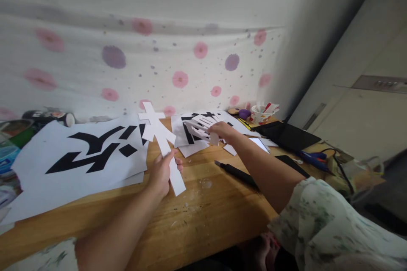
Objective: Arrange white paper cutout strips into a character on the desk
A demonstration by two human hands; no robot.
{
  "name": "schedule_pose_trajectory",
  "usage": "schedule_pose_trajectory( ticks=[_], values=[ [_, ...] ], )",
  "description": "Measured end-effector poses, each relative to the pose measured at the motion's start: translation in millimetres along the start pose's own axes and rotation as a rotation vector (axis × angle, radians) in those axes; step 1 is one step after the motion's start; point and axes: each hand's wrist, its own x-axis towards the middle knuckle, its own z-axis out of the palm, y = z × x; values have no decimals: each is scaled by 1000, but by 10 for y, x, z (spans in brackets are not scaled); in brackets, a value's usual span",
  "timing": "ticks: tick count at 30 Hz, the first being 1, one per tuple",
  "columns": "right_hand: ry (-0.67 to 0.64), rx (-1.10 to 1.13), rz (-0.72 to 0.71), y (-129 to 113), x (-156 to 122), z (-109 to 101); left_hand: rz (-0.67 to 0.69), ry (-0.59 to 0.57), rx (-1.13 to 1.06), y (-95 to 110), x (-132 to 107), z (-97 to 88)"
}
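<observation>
My left hand [163, 171] is closed round the long lower stem of a white paper cutout [156, 125], which has a cross-shaped top and two slanting arms. It is held up over the wooden table. Farther right, my right hand [222, 130] grips another white paper cutout [203, 123] with several narrow strips and slots. Behind that cutout lies a white sheet with black printed shapes [178, 125], partly covered by it. A black-handled craft knife [237, 172] rests on the table below my right forearm.
At left, a large white sheet with bold black strokes [79, 186] covers the table [203, 228]. A lit phone [259, 144], a black tablet-like slab [286, 135], blue-handled pliers [313, 159] and a patterned paper tub [259, 116] stand or lie at right. A flowered cloth [159, 63] hangs behind.
</observation>
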Motion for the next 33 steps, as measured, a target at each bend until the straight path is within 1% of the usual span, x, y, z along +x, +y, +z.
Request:
schedule_pose_trajectory(
  ticks=[2,4,6,8,10,12,15,17,19,22,24,26,29,31,33],
  values=[
    [14,64,-47,-64,7,-137,-5,1,0,-1,5,-8],
    [49,91,-99,-122,-8,-228,-9,-5,1,-7,14,-18],
    [105,78,-141,-173,-39,-257,-12,-10,3,-17,23,-24],
    [166,19,-165,-220,-78,-215,-10,-11,8,-25,27,-25],
    [225,-74,-176,-266,-117,-104,-6,-9,13,-31,27,-20],
    [270,-183,-187,-310,-151,59,-3,-5,16,-35,24,-13],
    [287,-362,-227,-343,-198,337,-4,7,21,-40,21,-4],
    [253,-473,-266,-332,-224,501,-6,16,24,-39,22,-3],
    [198,-564,-286,-296,-238,622,-13,26,28,-29,30,-11],
    [111,-655,-263,-217,-209,689,-24,41,45,7,75,-48],
    [72,-682,-237,-153,-149,642,-26,43,64,36,134,-89],
    [73,-693,-197,-71,-59,519,-15,46,78,56,201,-133],
    [147,-711,-85,107,110,240,8,56,83,61,267,-176],
    [187,-725,7,259,217,52,10,55,83,55,271,-180],
    [202,-730,88,418,300,-85,9,46,84,50,252,-170]
  ],
)
